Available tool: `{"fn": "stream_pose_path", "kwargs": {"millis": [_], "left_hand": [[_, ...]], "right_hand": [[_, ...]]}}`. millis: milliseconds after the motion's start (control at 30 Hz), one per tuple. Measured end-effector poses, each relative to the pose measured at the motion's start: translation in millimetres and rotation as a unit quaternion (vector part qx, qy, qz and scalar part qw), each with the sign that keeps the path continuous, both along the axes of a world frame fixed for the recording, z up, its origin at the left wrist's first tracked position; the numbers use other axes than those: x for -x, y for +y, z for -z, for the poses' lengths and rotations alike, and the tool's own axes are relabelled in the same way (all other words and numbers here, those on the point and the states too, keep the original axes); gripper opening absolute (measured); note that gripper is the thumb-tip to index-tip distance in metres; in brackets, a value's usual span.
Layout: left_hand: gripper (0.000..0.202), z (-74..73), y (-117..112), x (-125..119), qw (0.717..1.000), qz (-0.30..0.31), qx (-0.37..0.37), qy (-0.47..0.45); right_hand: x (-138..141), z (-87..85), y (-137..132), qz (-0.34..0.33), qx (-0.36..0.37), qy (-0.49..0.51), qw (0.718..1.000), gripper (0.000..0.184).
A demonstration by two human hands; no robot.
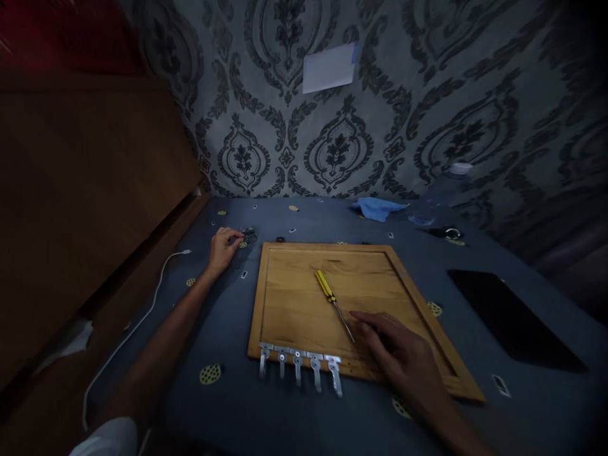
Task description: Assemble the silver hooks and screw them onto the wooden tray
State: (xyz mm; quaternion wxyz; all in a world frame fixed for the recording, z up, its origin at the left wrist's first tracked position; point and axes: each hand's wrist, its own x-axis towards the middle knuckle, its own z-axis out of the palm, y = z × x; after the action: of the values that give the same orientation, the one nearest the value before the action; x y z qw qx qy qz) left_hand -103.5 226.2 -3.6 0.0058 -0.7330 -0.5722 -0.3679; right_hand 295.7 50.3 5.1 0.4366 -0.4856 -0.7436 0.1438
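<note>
A wooden board (304, 297) lies on a blue patterned cloth. On it rests a screwdriver (332, 301) with a yellow handle, its tip pointing toward me. My right hand (399, 358) lies flat on the board's near right part, fingers stretched out just beside the screwdriver's tip. Several metal brackets (299, 366) sit in a row along the board's near edge. My left hand (224, 248) reaches to the far left of the board, its fingertips pinched at a small pile of dark metal parts (247, 235). What the fingers hold is too small to name.
A white cable (142, 320) runs along the left. A dark phone (513, 326) lies at the right. A blue rag (377, 208), a plastic bottle (451, 183) and a dark object (444, 233) sit at the back. Wooden furniture (80, 202) stands on the left.
</note>
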Motion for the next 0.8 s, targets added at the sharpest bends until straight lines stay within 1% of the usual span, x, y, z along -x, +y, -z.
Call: {"fn": "stream_pose_path", "kwargs": {"millis": [67, 100, 200, 300, 433, 567, 700, 800], "left_hand": [[0.015, -1.4, -16, 0, 1.0, 0.015, -0.005, 0.015], [0.013, -1.7, -24, 1, 1.0, 0.021, -0.008, 0.022], [0.014, -1.0, -45, 1, 0.999, 0.033, -0.01, 0.04], [0.017, 1.6, -54, 2, 0.998, 0.042, 0.002, 0.052], [0.017, 5.7, -54, 7, 0.998, 0.038, 0.026, 0.047], [0.014, 10.9, -49, 16, 0.997, 0.023, 0.07, 0.022], [0.034, 17.4, -44, 25, 0.992, 0.004, 0.125, -0.014], [0.037, 20.7, -41, 28, 0.987, -0.002, 0.157, -0.042]], "right_hand": [[0, 1.1, 0, -0.002, 0.013, -0.004, 1.0, 0.025], [1, 1.5, 0, -0.003, 0.018, -0.005, 1.0, 0.025], [1, 2.1, 0, -0.005, 0.028, -0.006, 1.0, 0.026], [-1, 2.6, -1, 0.001, 0.039, -0.006, 0.999, 0.027], [-2, 3.9, -3, 0.009, 0.062, -0.014, 0.998, 0.028], [-1, 4.4, -2, 0.007, 0.066, -0.011, 0.998, 0.029], [-1, 4.5, -1, 0.014, 0.069, -0.018, 0.997, 0.031], [-3, 5.8, -1, 0.016, 0.066, -0.025, 0.997, 0.033]]}}
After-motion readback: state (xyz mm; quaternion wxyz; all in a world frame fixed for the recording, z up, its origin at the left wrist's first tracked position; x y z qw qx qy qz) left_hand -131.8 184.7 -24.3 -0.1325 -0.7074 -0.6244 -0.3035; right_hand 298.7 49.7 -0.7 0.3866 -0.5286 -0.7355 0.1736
